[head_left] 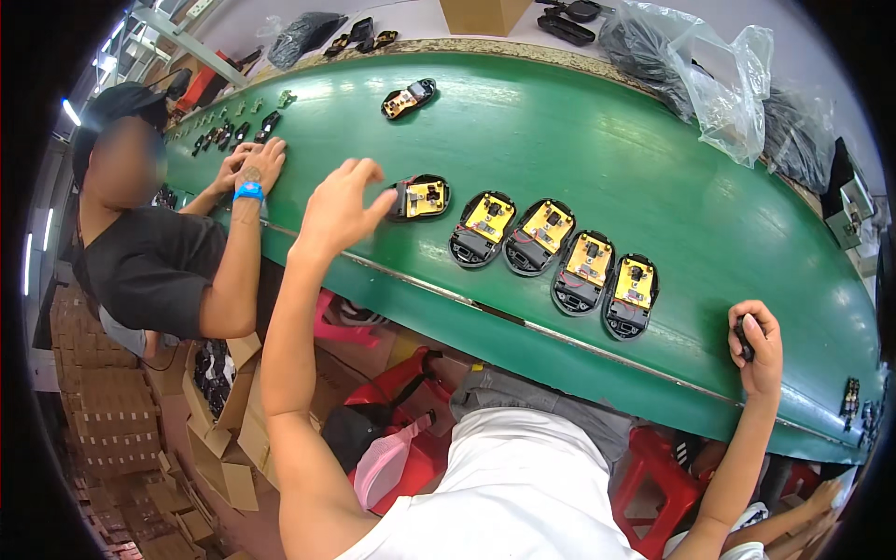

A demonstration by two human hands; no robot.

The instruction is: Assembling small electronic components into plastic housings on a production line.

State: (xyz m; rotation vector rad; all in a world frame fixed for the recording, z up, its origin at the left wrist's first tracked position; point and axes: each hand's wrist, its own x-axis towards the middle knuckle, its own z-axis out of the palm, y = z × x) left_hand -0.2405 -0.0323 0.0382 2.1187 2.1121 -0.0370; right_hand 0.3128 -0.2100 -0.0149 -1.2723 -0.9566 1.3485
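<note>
My left hand (pixel 338 207) hovers spread, fingertips at the open mouse base (pixel 419 198) at eleven o'clock on the green belt (pixel 597 149). Four more bases (pixel 557 248) wait at one o'clock, none covered yet. My right hand (pixel 758 347) pinches a small black part (pixel 743 338) at three

An opened black mouse base (pixel 419 198) lies flat on the green belt, its yellow circuit board facing up (red wiring shows at one edge); it sits just beside the fingertips of the left hand (pixel 338 207), at the left end of a slanting row. Four further bases (pixel 554 249) of the same kind lie in that row, close together, boards up. A small dark part (pixel 744 338), mostly hidden, sits inside the curled right hand (pixel 760 347) at the belt's near edge.
</note>
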